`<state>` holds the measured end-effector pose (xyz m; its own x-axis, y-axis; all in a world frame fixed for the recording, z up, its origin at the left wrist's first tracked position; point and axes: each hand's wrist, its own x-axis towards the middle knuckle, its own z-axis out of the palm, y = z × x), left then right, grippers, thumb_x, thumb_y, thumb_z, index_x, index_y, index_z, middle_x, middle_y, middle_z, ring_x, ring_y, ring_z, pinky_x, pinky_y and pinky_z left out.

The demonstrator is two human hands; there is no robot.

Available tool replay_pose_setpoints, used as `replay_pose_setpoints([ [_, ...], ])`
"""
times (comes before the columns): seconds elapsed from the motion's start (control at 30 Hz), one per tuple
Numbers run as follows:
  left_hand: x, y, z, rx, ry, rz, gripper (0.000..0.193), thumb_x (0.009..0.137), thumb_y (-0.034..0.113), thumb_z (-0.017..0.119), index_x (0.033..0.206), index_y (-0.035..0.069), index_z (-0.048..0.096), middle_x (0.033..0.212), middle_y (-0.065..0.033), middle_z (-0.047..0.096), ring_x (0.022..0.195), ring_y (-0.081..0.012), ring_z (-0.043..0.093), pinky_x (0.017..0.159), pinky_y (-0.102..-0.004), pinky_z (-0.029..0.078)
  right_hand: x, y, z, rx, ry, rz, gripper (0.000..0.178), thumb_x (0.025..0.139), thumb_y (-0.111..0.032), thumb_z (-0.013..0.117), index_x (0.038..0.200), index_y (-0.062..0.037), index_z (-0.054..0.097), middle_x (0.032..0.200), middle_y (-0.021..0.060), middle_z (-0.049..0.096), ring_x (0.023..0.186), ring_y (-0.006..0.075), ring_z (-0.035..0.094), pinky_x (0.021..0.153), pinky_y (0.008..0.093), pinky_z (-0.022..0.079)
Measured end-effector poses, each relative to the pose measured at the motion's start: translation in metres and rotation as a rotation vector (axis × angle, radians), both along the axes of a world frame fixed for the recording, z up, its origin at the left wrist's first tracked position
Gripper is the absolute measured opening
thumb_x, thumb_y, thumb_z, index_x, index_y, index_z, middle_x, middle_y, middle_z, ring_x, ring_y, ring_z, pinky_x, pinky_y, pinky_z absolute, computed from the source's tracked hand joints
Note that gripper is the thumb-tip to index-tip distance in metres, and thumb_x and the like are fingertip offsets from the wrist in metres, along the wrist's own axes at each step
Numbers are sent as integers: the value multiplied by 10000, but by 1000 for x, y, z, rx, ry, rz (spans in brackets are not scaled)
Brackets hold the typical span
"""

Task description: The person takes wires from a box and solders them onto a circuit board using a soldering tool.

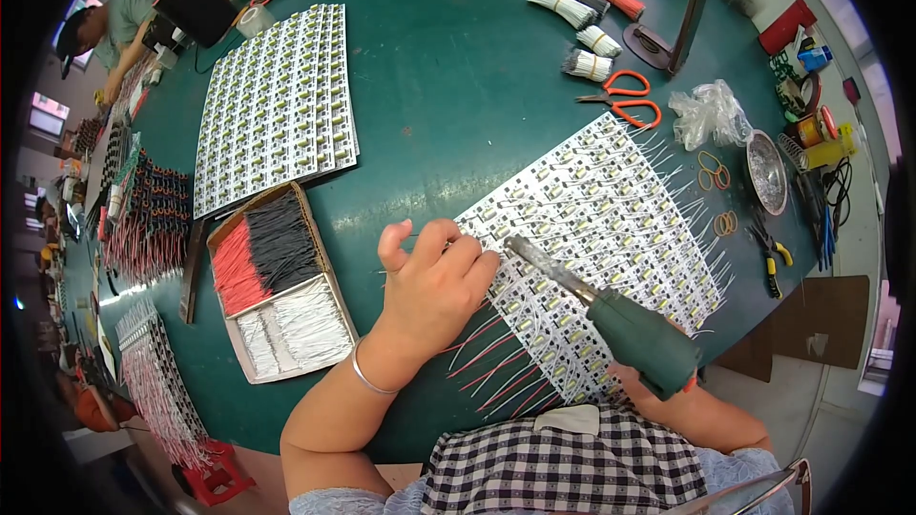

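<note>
My left hand (434, 277), with a bangle at the wrist, is at the left edge of a white circuit board panel (601, 219). Its fingers are curled in a pinch; whatever lies between them is too small to make out. My right hand (649, 396) grips a green-bodied soldering gun (644, 339), which covers much of that hand. The gun's metal tip points left over the panel, close to my left fingers. Thin white wires stick out along the panel's right side, and red and white wires (491, 362) trail from its lower left.
A divided box (329, 300) of red, black and white wires stands left. Behind it lie stacked panels (277, 100). Wire bundles (563, 5), orange-handled scissors (630, 100), a plastic bag (711, 114), a metal dish (766, 172) and pliers (771, 257) lie right. Another person (110, 33) sits far left.
</note>
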<state>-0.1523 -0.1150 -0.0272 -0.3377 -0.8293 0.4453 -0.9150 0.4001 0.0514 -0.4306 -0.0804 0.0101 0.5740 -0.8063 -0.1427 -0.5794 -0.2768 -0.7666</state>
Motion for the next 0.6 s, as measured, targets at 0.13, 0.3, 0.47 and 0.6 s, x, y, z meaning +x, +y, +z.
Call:
replay_pose_setpoints([
  [0.13,-1,0,-1,-14,-1,-3,106,704,134,583,743,217,636,729,94,535,833,-107,515,897,-437,202,-2,3,-6,10,3,-93,359,699,-73,638,1055,-37,598,985,104,631,942,291,597,829,368,471],
  [0.3,-1,-1,2,-24,-4,-9,108,700,128,584,737,218,633,727,92,532,832,-108,515,898,-441,206,-6,8,-10,67,-100,-193,302,703,-40,635,1005,-35,622,983,118,629,919,304,599,842,387,456],
  [0.47,-5,5,12,-42,-44,2,126,696,125,598,763,213,658,709,88,518,825,-114,516,892,-447,214,-16,13,-9,126,-202,-264,270,724,-38,629,994,-27,622,970,120,630,886,313,603,835,389,454],
  [0.6,-14,16,14,-70,-19,9,125,694,126,603,768,204,666,694,83,509,814,-118,517,889,-449,217,-23,17,-14,151,-220,-290,261,727,-36,626,988,-24,621,954,117,635,872,310,606,827,379,458],
])
